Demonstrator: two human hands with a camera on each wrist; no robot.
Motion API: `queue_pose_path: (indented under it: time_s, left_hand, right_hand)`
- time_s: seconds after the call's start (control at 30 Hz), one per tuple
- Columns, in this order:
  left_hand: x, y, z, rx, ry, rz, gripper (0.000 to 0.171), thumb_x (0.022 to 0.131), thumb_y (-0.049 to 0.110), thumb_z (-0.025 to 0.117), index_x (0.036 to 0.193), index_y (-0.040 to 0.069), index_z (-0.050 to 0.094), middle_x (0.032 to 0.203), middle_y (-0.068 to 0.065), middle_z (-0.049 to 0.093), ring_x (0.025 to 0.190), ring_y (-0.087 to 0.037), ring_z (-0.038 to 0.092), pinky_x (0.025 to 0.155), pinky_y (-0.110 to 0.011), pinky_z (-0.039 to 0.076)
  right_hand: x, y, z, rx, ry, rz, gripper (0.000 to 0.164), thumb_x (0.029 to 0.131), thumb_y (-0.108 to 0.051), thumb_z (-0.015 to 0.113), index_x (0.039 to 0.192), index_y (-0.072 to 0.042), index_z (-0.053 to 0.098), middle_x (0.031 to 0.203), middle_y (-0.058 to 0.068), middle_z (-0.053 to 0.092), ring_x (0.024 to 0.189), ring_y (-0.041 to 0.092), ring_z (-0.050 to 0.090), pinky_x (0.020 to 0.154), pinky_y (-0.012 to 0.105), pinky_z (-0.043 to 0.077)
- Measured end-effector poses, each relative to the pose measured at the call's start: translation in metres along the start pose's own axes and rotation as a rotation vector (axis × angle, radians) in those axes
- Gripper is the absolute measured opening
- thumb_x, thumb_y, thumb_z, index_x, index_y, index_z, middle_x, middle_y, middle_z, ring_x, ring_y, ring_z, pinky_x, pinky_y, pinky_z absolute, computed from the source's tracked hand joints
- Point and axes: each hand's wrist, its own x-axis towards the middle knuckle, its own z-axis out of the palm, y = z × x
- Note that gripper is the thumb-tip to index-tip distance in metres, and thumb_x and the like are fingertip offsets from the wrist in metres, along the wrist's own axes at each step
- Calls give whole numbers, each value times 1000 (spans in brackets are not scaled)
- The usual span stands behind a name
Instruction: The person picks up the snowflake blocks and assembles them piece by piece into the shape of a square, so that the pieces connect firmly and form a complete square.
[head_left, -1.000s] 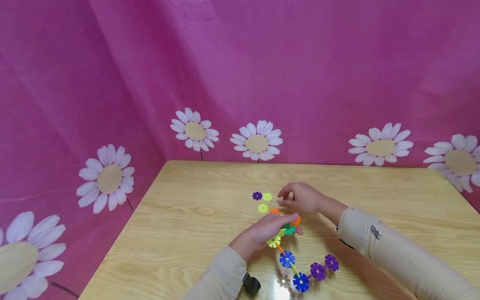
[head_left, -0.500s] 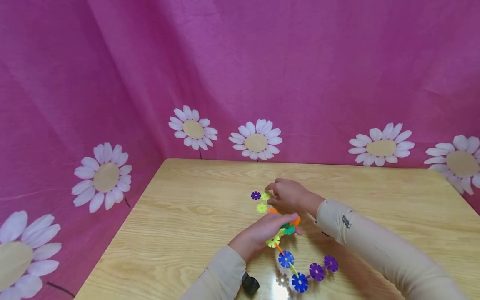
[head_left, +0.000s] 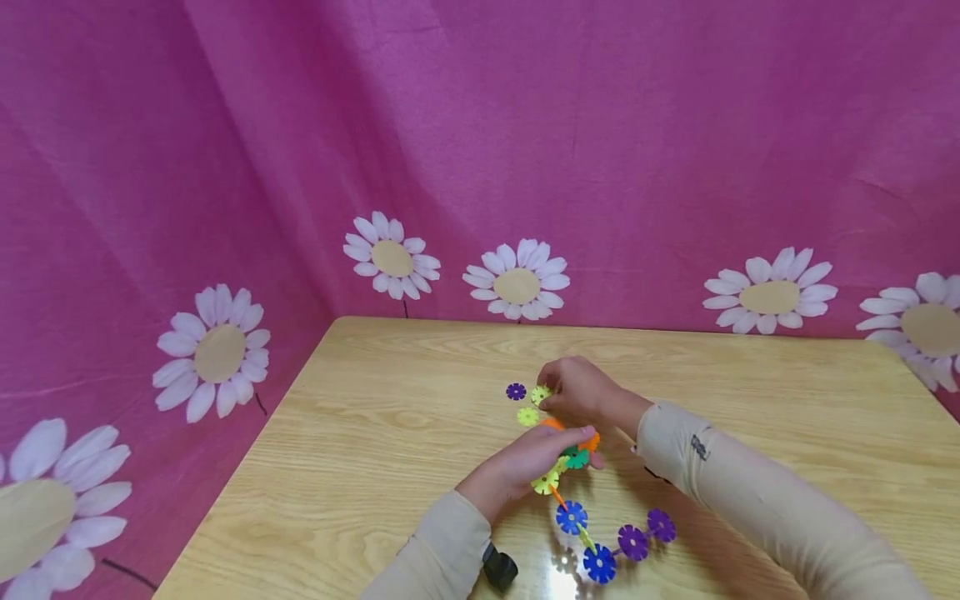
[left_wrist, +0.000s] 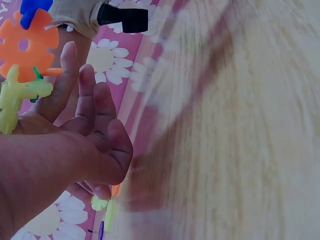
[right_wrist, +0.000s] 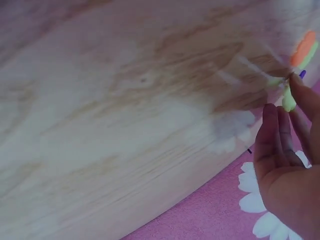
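Observation:
My left hand point(head_left: 525, 458) grips one end of a chain of slotted plastic snowflake discs, its thumb over the orange and green discs point(head_left: 577, 458). From there the chain runs toward me through yellow-green and blue discs point(head_left: 572, 517), then bends right to purple discs point(head_left: 633, 543). In the left wrist view an orange disc point(left_wrist: 40, 47) and a yellow-green disc point(left_wrist: 20, 95) show beside the fingers. Just beyond, my right hand point(head_left: 583, 390) pinches a loose yellow-green disc point(head_left: 540, 395) between thumb and fingertips; the right wrist view shows this disc point(right_wrist: 288, 99) edge-on.
A loose purple disc point(head_left: 516, 391) and another yellow-green disc point(head_left: 528, 416) lie on the wooden table point(head_left: 375, 433) left of my right hand. An orange disc point(head_left: 553, 423) shows behind the left hand. A pink cloth point(head_left: 637, 167) with printed daisies hangs beyond the table's edges.
My right hand has moved left to the yellow-green disc and taken hold of it; the disc is now tilted up. The left hand and the chain have stayed in place.

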Motion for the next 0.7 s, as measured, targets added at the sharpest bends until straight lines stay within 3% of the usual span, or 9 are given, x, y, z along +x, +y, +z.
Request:
queue_pose_path:
  time_s: [0.13,0.23,0.4,0.7]
  left_hand:
    - [0,0,-1,0,-7,-2,56,102,48,48,101,-1,75,107,-1,75,120,-9,52,112,-48,28]
    - [0,-2,0,1,-12,-1,55,103,47,47,103,0,75,105,-2,75,115,-9,54,110,-45,31]
    - [1,-5,0,-16,-9,-2,55,103,47,48,103,1,75,102,-3,75,106,-9,57,102,-37,37]
    - [0,-3,-2,4,3,3,56,102,50,49,104,1,76,105,-4,76,110,-9,58,107,-42,36]
  right_hand:
    - [-3,-1,-2,37,36,-9,15,83,-10,80,96,-4,76,86,6,75,81,16,69,77,35,58]
    - [-6,0,-4,62,49,-3,10,84,-9,79,93,-4,78,86,6,76,79,16,70,75,34,58]
    - [-17,1,-9,108,55,35,9,86,-11,78,93,-5,79,85,2,77,77,11,67,71,31,56]
    - [-44,-2,-26,206,115,30,10,87,-13,76,94,-6,77,81,0,75,72,8,68,66,26,56]
